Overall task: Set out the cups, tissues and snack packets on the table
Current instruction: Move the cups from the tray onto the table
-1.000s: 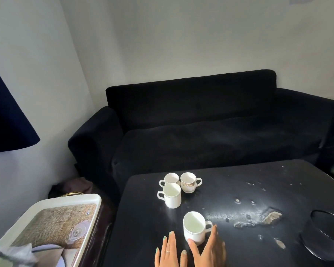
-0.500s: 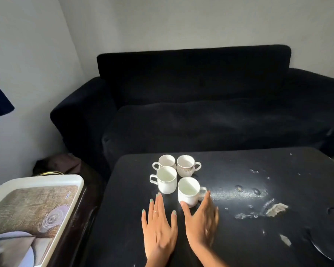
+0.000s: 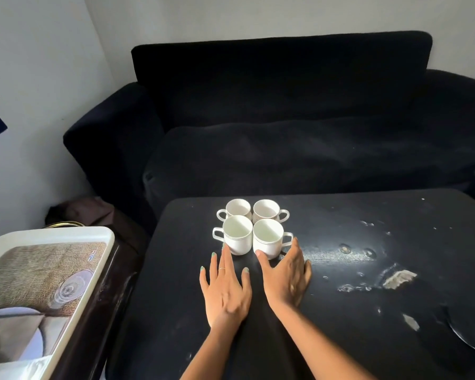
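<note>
Several white cups stand upright in a tight square on the black table [image 3: 340,311]: two at the back [image 3: 237,207] [image 3: 266,210] and two in front [image 3: 237,237] [image 3: 268,237]. My left hand [image 3: 225,286] lies flat on the table with straight fingers, its fingertips at the base of the front left cup. My right hand [image 3: 287,275] is spread flat, thumb and fingers touching either side of the front right cup's base. No tissues or snack packets can be made out.
A white tray [image 3: 66,234] with a printed lining sits on a dark stand to the left, with pale items at its near end. A black sofa [image 3: 285,119] stands behind the table. A black round object [image 3: 472,325] lies at the table's right edge.
My right hand has pushed the front right cup away from me until it stands against the other three. My left hand slid forward alongside it. The view tilted down.
</note>
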A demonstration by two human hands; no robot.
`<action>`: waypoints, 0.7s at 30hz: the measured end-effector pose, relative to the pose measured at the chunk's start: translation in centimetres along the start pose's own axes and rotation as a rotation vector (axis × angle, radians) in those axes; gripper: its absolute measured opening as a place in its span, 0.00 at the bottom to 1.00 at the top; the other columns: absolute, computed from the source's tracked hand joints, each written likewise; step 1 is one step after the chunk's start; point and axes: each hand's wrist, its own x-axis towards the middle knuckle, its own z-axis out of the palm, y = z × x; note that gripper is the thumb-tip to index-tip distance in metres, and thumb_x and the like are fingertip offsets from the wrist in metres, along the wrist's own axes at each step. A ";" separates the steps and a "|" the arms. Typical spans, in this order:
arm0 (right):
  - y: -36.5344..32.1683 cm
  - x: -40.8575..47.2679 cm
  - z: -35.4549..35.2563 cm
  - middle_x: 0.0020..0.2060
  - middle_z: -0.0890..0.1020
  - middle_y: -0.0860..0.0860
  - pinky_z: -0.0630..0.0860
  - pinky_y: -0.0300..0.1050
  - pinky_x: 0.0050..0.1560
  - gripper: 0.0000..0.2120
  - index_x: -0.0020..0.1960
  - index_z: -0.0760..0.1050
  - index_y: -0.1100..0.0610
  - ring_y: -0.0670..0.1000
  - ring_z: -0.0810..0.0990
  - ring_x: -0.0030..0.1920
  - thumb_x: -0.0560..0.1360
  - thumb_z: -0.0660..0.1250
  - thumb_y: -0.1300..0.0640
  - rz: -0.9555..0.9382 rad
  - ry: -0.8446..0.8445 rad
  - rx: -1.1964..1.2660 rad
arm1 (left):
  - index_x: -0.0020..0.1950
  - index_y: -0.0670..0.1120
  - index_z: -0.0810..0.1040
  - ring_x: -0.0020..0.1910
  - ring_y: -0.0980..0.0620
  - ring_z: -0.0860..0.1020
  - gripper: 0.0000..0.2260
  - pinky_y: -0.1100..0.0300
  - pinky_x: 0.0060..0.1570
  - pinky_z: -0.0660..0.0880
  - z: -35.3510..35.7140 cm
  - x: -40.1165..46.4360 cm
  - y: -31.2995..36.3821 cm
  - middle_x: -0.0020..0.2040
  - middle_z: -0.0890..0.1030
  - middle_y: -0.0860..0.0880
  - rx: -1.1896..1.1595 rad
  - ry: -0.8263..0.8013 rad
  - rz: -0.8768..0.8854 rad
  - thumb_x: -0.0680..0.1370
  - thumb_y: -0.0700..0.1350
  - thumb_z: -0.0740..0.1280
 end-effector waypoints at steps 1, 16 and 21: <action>0.0 0.1 0.0 0.70 0.69 0.54 0.49 0.48 0.73 0.41 0.73 0.58 0.57 0.51 0.65 0.72 0.69 0.67 0.38 0.004 0.004 -0.002 | 0.78 0.51 0.43 0.78 0.54 0.46 0.29 0.51 0.76 0.41 0.0 0.0 0.0 0.79 0.51 0.55 0.002 0.001 0.000 0.80 0.56 0.49; -0.1 -0.1 0.2 0.70 0.69 0.57 0.54 0.50 0.72 0.46 0.74 0.55 0.60 0.55 0.67 0.70 0.67 0.70 0.38 0.015 0.017 0.013 | 0.78 0.49 0.42 0.78 0.53 0.45 0.29 0.51 0.75 0.41 0.3 0.1 -0.2 0.79 0.51 0.53 0.049 -0.006 -0.012 0.80 0.58 0.47; 0.4 -0.8 -1.0 0.70 0.68 0.59 0.61 0.52 0.69 0.41 0.73 0.58 0.62 0.58 0.68 0.69 0.69 0.72 0.45 -0.032 -0.037 0.030 | 0.78 0.46 0.43 0.78 0.55 0.43 0.31 0.56 0.75 0.39 -0.2 -0.3 -0.4 0.79 0.47 0.51 -0.018 -0.035 -0.039 0.80 0.59 0.48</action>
